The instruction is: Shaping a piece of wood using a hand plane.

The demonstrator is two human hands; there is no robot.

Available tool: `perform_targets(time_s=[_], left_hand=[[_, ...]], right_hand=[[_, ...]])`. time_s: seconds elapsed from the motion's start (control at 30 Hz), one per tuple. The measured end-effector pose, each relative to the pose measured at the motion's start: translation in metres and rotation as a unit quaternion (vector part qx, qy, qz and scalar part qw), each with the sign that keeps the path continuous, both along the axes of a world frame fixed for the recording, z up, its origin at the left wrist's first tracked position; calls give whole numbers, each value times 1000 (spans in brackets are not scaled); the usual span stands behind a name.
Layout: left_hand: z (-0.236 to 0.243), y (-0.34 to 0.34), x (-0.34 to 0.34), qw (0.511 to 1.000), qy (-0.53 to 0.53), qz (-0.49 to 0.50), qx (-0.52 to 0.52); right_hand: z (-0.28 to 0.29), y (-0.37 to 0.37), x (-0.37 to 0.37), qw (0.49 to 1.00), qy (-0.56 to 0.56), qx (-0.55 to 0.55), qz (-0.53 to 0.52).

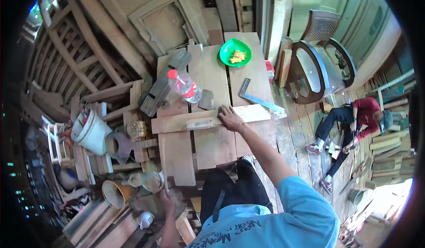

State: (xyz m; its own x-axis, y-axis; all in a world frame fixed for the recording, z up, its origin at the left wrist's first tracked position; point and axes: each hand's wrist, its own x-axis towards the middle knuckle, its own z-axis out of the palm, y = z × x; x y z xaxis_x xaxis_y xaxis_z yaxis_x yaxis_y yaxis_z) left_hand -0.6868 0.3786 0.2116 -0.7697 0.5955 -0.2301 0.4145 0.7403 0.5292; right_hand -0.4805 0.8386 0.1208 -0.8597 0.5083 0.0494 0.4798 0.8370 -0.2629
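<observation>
My right hand [230, 119] rests with fingers spread on a long light board [255, 113] lying crosswise on a planked tabletop [208, 146]. A short pale piece [199, 124] lies along that board. My left hand [167, 198], low beside the table and slightly blurred, is closed on a thin upright wooden strip [165, 179]. A metal square [261, 101] lies at the right, a dark flat block [206, 99] beside a red-capped plastic bottle [185, 88]. Farther back is a green dish [229, 49] with yellowish bits in it.
A seated person [367, 117] in red holds a tool on the plank floor at right. A wooden armchair [312, 86] stands behind. At left are a white bucket [90, 133], an orange bucket [116, 192], slatted frames [84, 60] and stacked wood [99, 221].
</observation>
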Motion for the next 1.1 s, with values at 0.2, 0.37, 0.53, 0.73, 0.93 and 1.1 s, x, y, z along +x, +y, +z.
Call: perform_targets(time_s=[0.2,0.37,0.53,0.73,0.93,1.1], left_hand=[[-33,14,-20,987,121,45,90],[-7,81,-44,994,69,-52,65],[-36,167,-70,950,198,-209,118],[-97,226,-77,947,198,-253,12],[-108,218,-97,920,275,-274,59],[-106,230,-77,908,287,-278,124]], right_hand=[[1,-15,-7,996,-74,-26,31],[6,-61,12,991,-91,-40,88],[11,-95,9,989,-103,-72,82],[-9,-101,18,995,-74,-60,32],[13,-85,9,996,73,-58,-3],[6,-94,19,989,87,-112,-46]])
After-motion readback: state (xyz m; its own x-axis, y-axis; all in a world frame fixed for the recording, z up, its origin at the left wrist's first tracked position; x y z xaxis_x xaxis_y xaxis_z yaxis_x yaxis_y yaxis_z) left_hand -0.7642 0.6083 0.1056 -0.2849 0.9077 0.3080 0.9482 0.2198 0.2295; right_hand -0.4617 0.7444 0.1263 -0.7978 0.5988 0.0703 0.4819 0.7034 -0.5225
